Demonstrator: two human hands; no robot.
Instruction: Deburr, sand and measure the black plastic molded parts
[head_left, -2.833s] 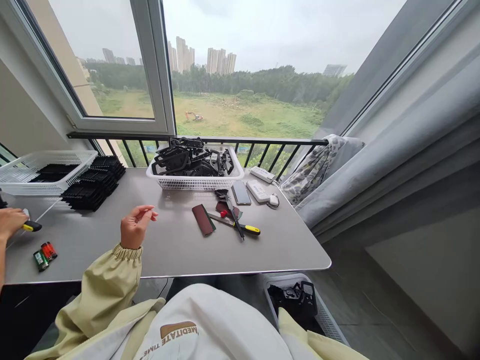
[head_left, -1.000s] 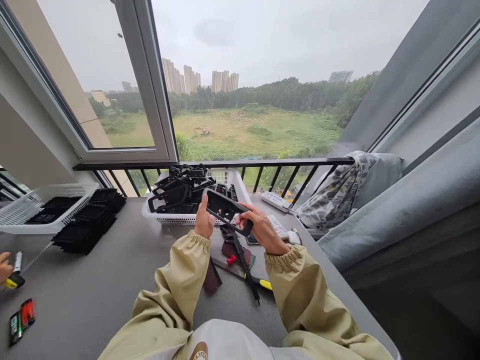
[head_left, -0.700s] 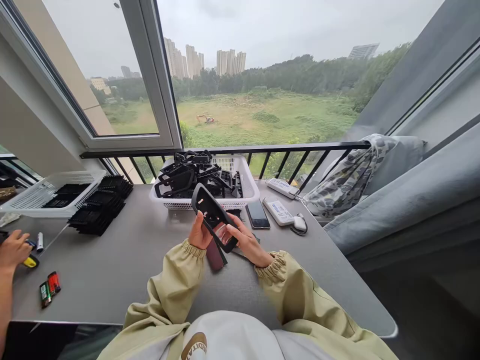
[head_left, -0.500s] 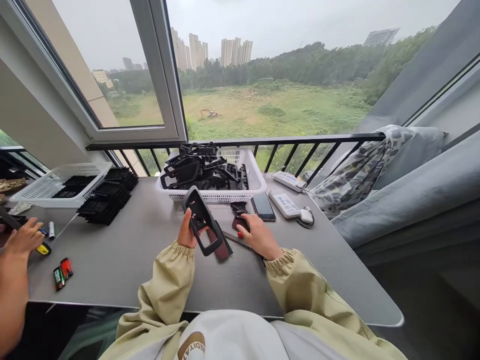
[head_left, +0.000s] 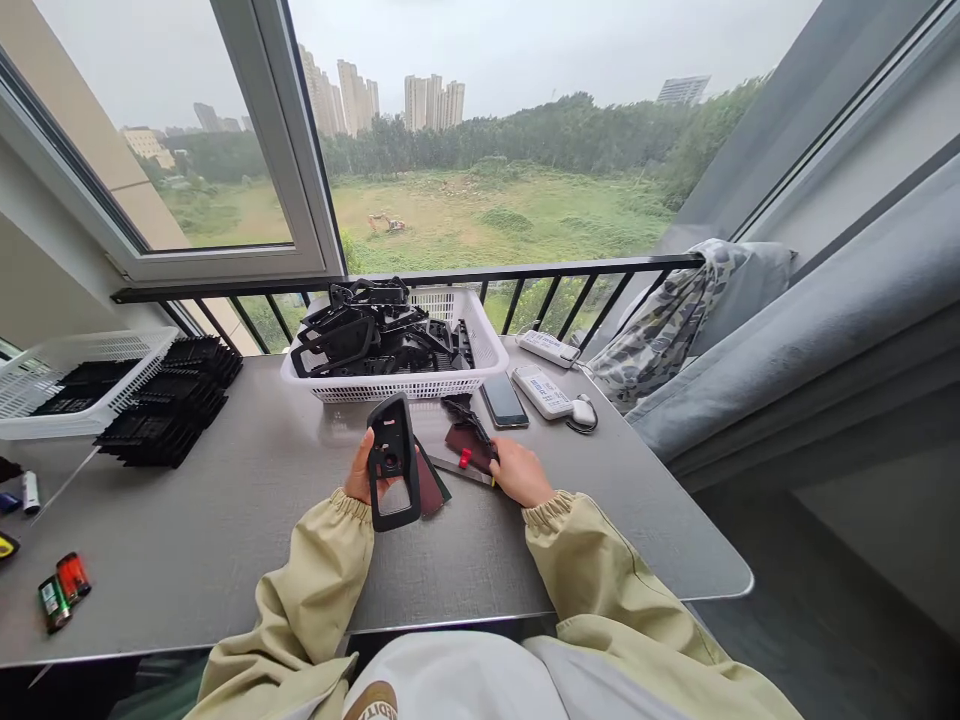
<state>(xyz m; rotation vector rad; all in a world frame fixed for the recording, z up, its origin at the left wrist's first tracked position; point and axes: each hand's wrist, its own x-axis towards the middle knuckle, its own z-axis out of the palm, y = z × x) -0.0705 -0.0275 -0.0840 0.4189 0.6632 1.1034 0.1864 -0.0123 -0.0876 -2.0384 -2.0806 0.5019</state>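
Note:
My left hand point(head_left: 361, 472) grips the side of a black plastic frame part point(head_left: 395, 425), holding it upright above the table with its large opening at the bottom. Just behind that part lies a dark red sheet point(head_left: 431, 485), perhaps sandpaper. My right hand point(head_left: 523, 472) is closed at the near end of a slim black tool point(head_left: 481, 430), whose kind I cannot make out. Beneath it are another dark red piece point(head_left: 457, 438) and a grey metal strip point(head_left: 454, 468) with a small red piece point(head_left: 465, 458) beside it. My right fingertips are partly hidden.
A white basket point(head_left: 390, 388) heaped with black plastic parts stands by the railing. A phone point(head_left: 504, 402) and white boxes point(head_left: 541, 391) lie right of it. Stacked black parts point(head_left: 169, 410), another white basket point(head_left: 75, 425) and batteries point(head_left: 73, 577) are at left.
My left hand has turned the frame part more upright. My right hand has closed on the slim black tool beside the dark red piece. The view has swung right; another person's hand left it.

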